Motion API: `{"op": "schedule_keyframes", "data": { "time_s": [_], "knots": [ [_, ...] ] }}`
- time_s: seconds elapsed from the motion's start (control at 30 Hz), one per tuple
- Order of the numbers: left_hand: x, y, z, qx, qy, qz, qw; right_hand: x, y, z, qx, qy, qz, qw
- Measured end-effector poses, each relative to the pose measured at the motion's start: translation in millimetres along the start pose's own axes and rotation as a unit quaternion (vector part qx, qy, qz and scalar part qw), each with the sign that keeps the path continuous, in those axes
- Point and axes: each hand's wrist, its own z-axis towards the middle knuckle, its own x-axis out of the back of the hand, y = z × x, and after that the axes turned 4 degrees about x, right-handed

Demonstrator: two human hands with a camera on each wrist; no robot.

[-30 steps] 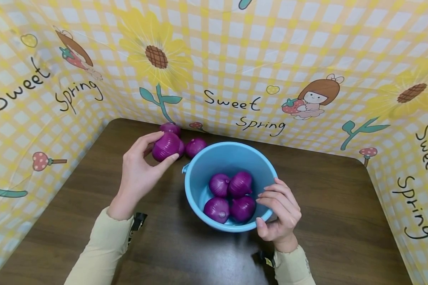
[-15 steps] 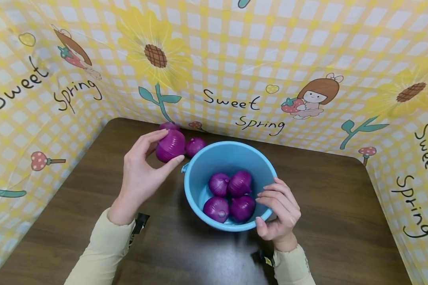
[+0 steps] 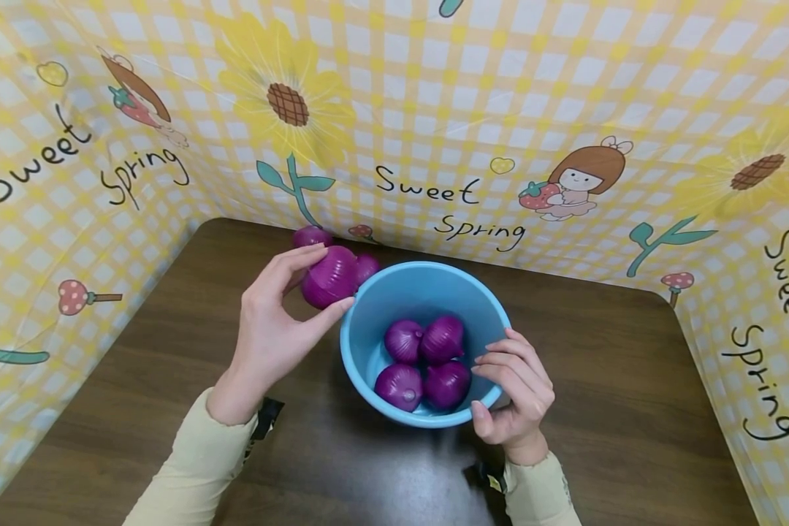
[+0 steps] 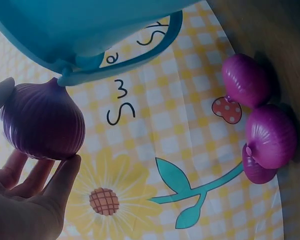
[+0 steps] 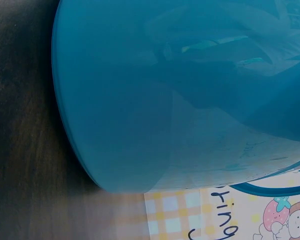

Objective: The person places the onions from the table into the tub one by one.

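My left hand [image 3: 269, 329] pinches a purple onion [image 3: 330, 277] between thumb and fingertips, just outside the left rim of a blue bucket [image 3: 350, 365]. In the left wrist view this held onion [image 4: 44, 121] is raised beside the bucket's handle [image 4: 160, 49], its tip towards the handle hinge. Several purple onions [image 3: 399, 388] lie at the bottom of the bucket. On the right side, my right hand [image 3: 519, 394] grips the bucket rim, with fingers over the inside and the thumb at the front edge. The right wrist view is mostly bucket wall [image 5: 165, 110].
Three more onions [image 4: 271, 136] sit together on the brown wooden table [image 3: 605, 409] at the back left; the held onion partly hides this group in the head view. A yellow checked cloth [image 3: 401, 95] with printed flowers walls in the table's back and sides.
My left hand has carried the onion to the right, away from the group at the back and up to the bucket's left rim. My right hand and the bucket stay in place.
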Motion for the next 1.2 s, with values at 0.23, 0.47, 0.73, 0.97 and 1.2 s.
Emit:
{"op": "schedule_keyframes", "data": {
  "time_s": [0.23, 0.47, 0.73, 0.97, 1.2],
  "knots": [
    [-2.8, 7.1, -2.1, -0.009, -0.01, -0.003, 0.9999, 0, 0, -1.2, -0.001, -0.004, 0.0, 1.0],
    [-8.2, -7.6, -6.2, -0.018, -0.024, 0.002, 0.9996, 1, 0, -1.4, -0.002, -0.004, -0.001, 1.0],
    [-11.8, -19.1, -8.6, -0.028, -0.036, 0.0, 0.999, 1, 1, -2.6, -0.004, -0.008, -0.001, 1.0],
    [-13.4, -13.5, -8.4, -0.034, -0.043, -0.008, 0.9985, 1, 1, -2.2, -0.003, -0.007, -0.001, 1.0],
    [-15.2, -12.6, -8.5, -0.04, -0.045, -0.014, 0.9981, 1, 1, -2.5, -0.003, -0.008, -0.001, 1.0]
  ]
}}
